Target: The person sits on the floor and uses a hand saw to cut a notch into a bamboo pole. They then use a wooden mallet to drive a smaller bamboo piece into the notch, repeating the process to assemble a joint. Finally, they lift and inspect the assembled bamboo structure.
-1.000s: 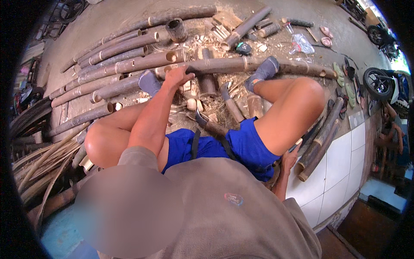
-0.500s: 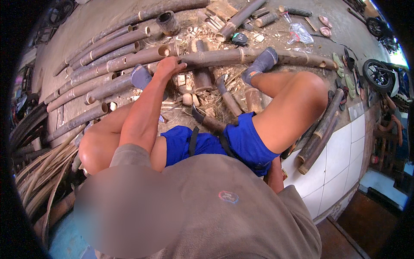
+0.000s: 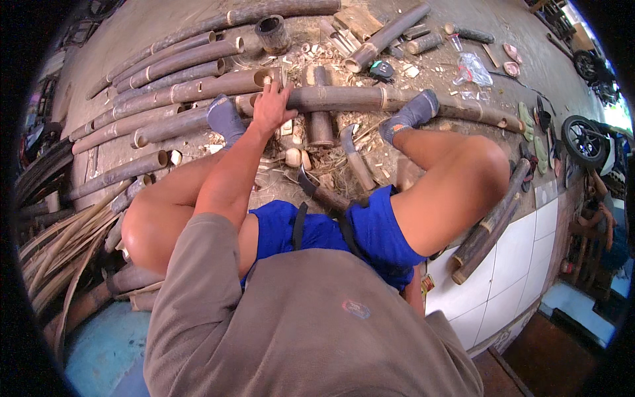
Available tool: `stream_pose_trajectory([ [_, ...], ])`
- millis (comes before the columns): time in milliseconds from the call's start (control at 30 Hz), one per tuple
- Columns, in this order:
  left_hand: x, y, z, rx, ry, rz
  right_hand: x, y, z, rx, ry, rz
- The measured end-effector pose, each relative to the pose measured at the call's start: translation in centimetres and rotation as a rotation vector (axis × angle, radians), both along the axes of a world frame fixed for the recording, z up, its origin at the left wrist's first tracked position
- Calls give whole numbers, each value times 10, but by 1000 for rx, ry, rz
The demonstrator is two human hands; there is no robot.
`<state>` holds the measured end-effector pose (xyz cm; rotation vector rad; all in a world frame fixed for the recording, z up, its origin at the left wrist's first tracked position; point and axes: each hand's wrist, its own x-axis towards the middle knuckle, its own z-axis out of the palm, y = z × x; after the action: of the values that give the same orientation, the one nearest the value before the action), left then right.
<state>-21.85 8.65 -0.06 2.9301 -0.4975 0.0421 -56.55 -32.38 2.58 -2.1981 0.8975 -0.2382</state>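
Note:
A long brown bamboo pole [image 3: 337,99] lies crosswise in front of me, with round holes near its right end. My left hand [image 3: 271,109] is laid over its left part, fingers across the far side and thumb on the near side. My socked feet [image 3: 413,112] are at the pole, one toward each side. Under it sits a short, thick bamboo piece [image 3: 321,129]. Nearer to me are two curved blades with handles, one sickle-like [image 3: 356,159], the other a dark hooked knife [image 3: 324,193]. My right forearm [image 3: 414,291] hangs beside my right hip; its hand is hidden.
Several bamboo poles [image 3: 178,63] lie at the left, above split strips [image 3: 73,245]. Wood chips cover the floor around a hollow bamboo cup [image 3: 272,34], a tape measure [image 3: 381,71] and a plastic bag [image 3: 472,69]. Sandals [image 3: 541,142] and a motorbike wheel [image 3: 585,141] are at the right.
My view has shifted slightly. My left hand stays on the pole, but its fingers now reach farther over it and the thumb stands apart. The pole shows no clear movement.

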Motion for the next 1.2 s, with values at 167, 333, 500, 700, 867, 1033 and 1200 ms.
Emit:
stream_pose_trajectory([
  [167,5,-21,-18,255,-32,-26,7,1,21,124,-24,-28],
  [333,21,-20,-48,87,129,-14,50,-35,113,202,-280,-59],
  [500,22,-23,-45,31,106,-61,78,-80,250,322,-644,55],
  [700,19,-8,-55,16,52,-64,127,-109,326,790,-732,381],
  [867,5,-16,-49,-95,-29,-206,169,-107,303,1061,-559,441],
  [1033,-83,-54,-85,-500,51,-1031,196,-94,284,1120,-449,425],
  [1200,-184,-57,-123,-81,319,-954,185,-68,272,1239,-500,392],
])
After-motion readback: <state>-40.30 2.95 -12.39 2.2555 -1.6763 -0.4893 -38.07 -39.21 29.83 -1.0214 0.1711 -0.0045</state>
